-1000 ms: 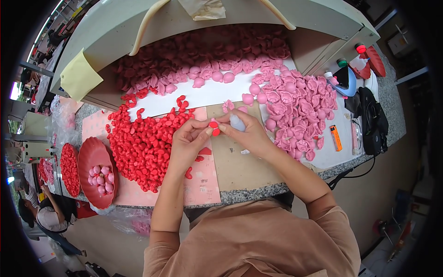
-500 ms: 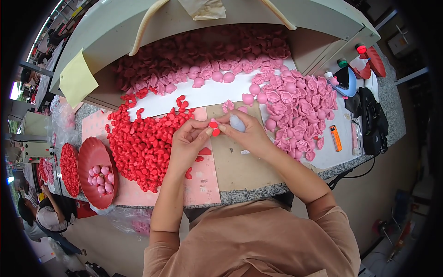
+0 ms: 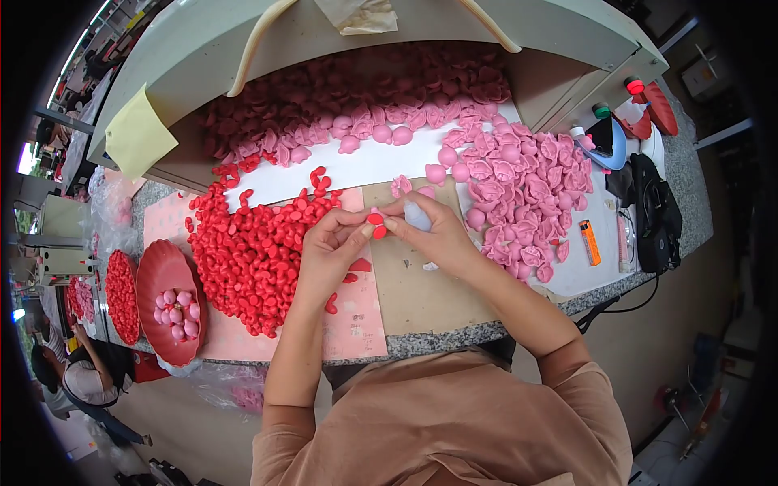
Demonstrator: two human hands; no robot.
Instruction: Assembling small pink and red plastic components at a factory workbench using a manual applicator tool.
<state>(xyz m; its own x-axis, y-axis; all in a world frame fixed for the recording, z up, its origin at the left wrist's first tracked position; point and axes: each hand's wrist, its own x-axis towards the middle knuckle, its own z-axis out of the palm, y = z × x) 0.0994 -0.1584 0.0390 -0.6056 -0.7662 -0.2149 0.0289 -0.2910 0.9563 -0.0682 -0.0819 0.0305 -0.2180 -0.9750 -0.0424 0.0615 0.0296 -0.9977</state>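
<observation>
Between the fingertips of both hands is a small red plastic piece (image 3: 378,232) with rounded lobes, a bit of pink showing at its top. My left hand (image 3: 334,243) pinches it from the left side. My right hand (image 3: 433,235) pinches it from the right and also keeps a small whitish squeeze bottle (image 3: 417,217) tucked against the fingers. A big heap of the same red pieces (image 3: 251,267) lies left of my hands. Pink petal-shaped parts and balls (image 3: 531,194) are piled to the right.
A cabinet (image 3: 559,40) arches over more pink parts at the back. At left stands a red bowl (image 3: 150,271) of pink balls. An orange box (image 3: 590,243), a black bag (image 3: 655,211) and a blue holder (image 3: 614,150) sit at right. People (image 3: 89,373) work at far left.
Both hands stay in nearly the same place, still pinching the red piece. The yellow paper note on the cabinet has swung slightly.
</observation>
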